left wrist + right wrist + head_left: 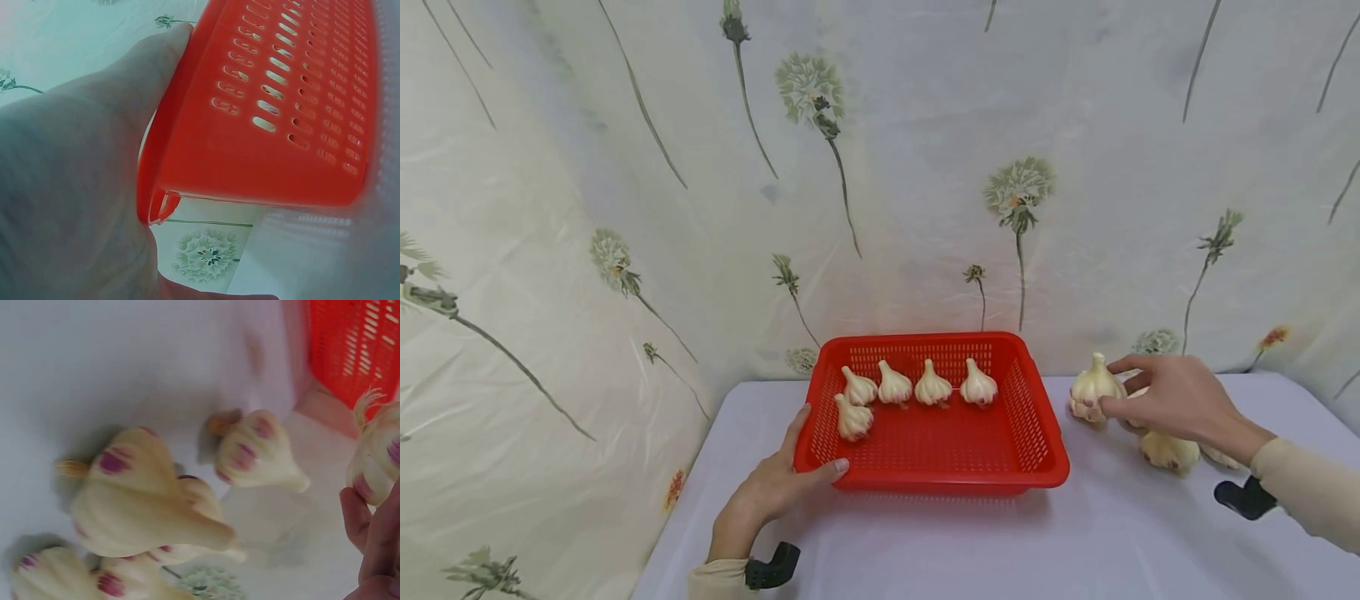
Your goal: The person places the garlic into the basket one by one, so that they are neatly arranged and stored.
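Observation:
My left hand [775, 485] grips the left front corner of a red plastic basket [940, 480], its thumb over the front rim and its fingers along the left side. Inside the basket are several garlic bulbs [932, 385], most in a row toward the back, with one in front at the left. To the right of the basket, my right hand [1183, 402] pinches a garlic bulb [1097, 380] with its stem upward. The right wrist view shows this bulb [376, 459] at the fingertips, its roots toward the basket.
More garlic bulbs [1170, 452] lie on the white-covered table [940, 550] under and beside my right hand, partly hidden by it. The right wrist view shows several loose bulbs [134, 494] close together. A flower-printed curtain [917, 208] hangs behind the table and along its sides.

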Motion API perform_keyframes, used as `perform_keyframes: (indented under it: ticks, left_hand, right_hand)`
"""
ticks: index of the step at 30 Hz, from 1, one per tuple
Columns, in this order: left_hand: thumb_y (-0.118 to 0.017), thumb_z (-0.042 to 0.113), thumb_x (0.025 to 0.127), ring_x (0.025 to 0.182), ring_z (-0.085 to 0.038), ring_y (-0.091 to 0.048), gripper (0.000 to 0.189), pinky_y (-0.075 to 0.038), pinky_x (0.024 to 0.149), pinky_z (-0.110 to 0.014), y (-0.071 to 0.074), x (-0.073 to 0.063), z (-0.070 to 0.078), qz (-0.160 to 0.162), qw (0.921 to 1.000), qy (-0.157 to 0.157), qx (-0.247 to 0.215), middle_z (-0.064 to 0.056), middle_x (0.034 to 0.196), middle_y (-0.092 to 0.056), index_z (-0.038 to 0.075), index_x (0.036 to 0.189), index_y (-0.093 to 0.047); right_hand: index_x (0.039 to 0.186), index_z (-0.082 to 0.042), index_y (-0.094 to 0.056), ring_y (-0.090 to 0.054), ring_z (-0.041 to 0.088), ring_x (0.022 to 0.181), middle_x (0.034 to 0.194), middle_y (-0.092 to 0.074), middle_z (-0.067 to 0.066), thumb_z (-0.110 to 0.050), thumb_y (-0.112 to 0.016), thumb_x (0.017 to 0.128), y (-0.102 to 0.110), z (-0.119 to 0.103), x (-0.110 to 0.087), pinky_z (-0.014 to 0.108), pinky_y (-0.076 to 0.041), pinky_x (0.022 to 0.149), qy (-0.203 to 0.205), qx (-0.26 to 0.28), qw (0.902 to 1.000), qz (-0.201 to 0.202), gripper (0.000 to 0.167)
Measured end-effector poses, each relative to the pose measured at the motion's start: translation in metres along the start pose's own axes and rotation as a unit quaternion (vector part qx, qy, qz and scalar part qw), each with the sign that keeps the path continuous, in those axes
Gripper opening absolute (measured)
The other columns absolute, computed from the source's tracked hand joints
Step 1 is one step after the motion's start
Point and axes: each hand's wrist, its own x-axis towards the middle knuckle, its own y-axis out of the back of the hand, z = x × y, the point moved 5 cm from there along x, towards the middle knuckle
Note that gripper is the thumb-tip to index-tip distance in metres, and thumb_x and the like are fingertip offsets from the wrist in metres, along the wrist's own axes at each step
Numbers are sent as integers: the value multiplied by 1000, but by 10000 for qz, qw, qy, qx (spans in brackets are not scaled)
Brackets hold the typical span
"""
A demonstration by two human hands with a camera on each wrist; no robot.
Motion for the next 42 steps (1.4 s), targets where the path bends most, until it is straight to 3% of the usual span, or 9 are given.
perform_keyframes:
  ticks: [6, 14, 23, 32, 36, 42]
  left_hand:
    - [-73, 77, 79, 119, -36, -63, 115, -60, 87, -55, 1, 0, -1, 10, 10000, 1, 22, -18, 151, -58, 37, 170, -15]
    - [-73, 79, 77, 121, -36, -63, 117, -60, 89, -56, 1, 0, 0, -8, 10000, -59, -29, -17, 152, -58, 37, 170, -16]
    - [-74, 78, 77, 120, -37, -64, 116, -60, 88, -56, 1, 0, -2, 2, 10000, -33, -26, -19, 151, -58, 38, 170, -16]
    - [-73, 80, 77, 123, -39, -61, 115, -60, 89, -58, 4, 1, -2, 9, 10000, 79, 30, -19, 152, -56, 42, 169, -16]
    - [-74, 80, 77, 123, -38, -61, 115, -60, 89, -58, 3, 1, -2, -4, 10000, 73, 17, -18, 152, -57, 42, 169, -16]
    - [-73, 79, 77, 121, -37, -62, 115, -61, 88, -56, 2, 1, -2, -7, 10000, 48, 37, -18, 150, -58, 41, 170, -16]
  right_hand:
    - [127, -6, -74, -75, 27, 86, 101, -81, 17, -55, -85, 84, 7, -25, 18, 33, -53, 60, 212, 146, 9997, 15, 67]
    - [124, -9, -77, -78, 27, 90, 101, -81, 14, -48, -87, 84, 5, -53, 37, 34, -56, 64, 403, 590, 9974, 103, 57]
    - [122, -10, -78, -78, 27, 92, 105, -81, 14, -43, -86, 85, -10, -91, 63, 35, -61, 66, 677, 970, 9930, 19, 51]
    - [128, -7, -75, -78, 30, 100, 128, -75, 16, -40, -89, 84, -35, -135, 92, 40, -66, 73, 1097, 1555, 9812, -312, 56]
    - [127, -7, -76, -78, 29, 100, 125, -76, 14, -37, -90, 84, -49, -151, 101, 41, -66, 77, 1206, 1665, 9772, -528, 54]
    - [123, -10, -78, -78, 26, 95, 120, -79, 10, -38, -90, 81, -70, -174, 107, 36, -64, 71, 1307, 1655, 9746, -759, 52]
